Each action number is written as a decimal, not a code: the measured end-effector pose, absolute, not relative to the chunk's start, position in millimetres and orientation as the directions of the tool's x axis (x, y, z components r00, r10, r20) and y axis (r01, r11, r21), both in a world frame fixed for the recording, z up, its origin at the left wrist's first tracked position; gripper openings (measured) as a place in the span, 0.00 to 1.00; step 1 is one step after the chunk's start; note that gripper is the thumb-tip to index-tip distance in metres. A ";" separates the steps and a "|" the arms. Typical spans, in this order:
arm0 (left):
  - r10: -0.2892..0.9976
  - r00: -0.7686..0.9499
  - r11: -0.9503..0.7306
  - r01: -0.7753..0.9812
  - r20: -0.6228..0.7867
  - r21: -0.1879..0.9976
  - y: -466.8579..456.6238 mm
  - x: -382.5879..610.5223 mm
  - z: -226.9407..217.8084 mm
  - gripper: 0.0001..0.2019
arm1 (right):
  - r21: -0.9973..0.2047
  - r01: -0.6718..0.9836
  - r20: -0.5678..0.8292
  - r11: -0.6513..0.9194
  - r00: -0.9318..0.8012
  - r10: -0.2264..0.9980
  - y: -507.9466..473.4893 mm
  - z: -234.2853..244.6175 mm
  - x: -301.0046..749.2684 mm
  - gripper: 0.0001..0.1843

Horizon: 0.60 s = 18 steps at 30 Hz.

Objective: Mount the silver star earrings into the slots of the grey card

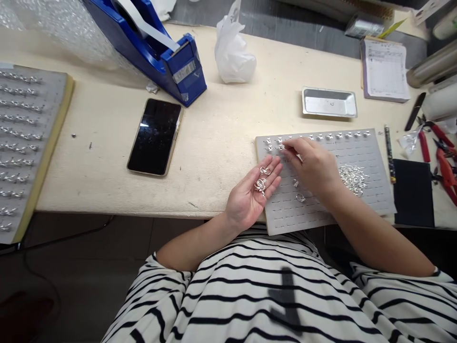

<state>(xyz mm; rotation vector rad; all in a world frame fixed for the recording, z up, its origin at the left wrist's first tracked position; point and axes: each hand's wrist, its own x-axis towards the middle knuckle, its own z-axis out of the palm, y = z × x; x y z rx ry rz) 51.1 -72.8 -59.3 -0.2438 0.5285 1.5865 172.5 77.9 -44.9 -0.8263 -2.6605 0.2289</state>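
My left hand (246, 197) is palm up with its fingers stretched out, holding several silver rings (260, 185) in its palm and on its fingers. It is over the left edge of a grey slotted ring board (285, 216). At the second row of slots my right hand (314, 166) is closed in a pinch on a small silver ring (281, 147), partly hidden by the fingertips. A row of rings (348, 135) stands in the board's top slots. On the board's right part lies a heap of loose rings (352, 180), and a single ring (300, 197) lies below my right hand.
A second board (53, 109) with rows of rings is at the far left. A phone (155, 137), blue tape dispenser (185, 71), white plastic bag (235, 52) and metal tray (329, 102) are on the table. Red-handled pliers (446, 171) and a notepad (385, 69) are at the right.
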 end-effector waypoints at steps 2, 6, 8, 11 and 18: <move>0.884 -0.095 -0.003 -0.981 -0.458 0.196 -72.6 52.2 -59.7 0.17 | -0.285 0.475 0.321 0.832 -0.771 0.550 66.7 -34.0 175.9 0.08; 0.871 -0.120 -0.008 -0.973 -0.476 0.229 -72.2 54.6 -61.1 0.15 | -0.387 0.310 0.335 0.868 -0.830 0.446 42.1 -15.6 179.5 0.11; 0.861 -0.128 -0.009 -0.971 -0.492 0.237 -71.9 55.4 -61.6 0.14 | -0.387 0.274 0.318 0.880 -0.856 0.407 34.8 -13.2 178.5 0.10; 0.861 -0.134 -0.018 -0.972 -0.490 0.233 -71.3 56.2 -61.9 0.14 | -0.352 0.259 0.302 0.900 -0.878 0.371 32.0 -15.9 175.4 0.09; 0.854 -0.133 -0.017 -0.973 -0.504 0.228 -70.1 56.2 -61.3 0.14 | -0.305 0.197 0.305 0.932 -0.907 0.291 35.7 -21.5 174.1 0.07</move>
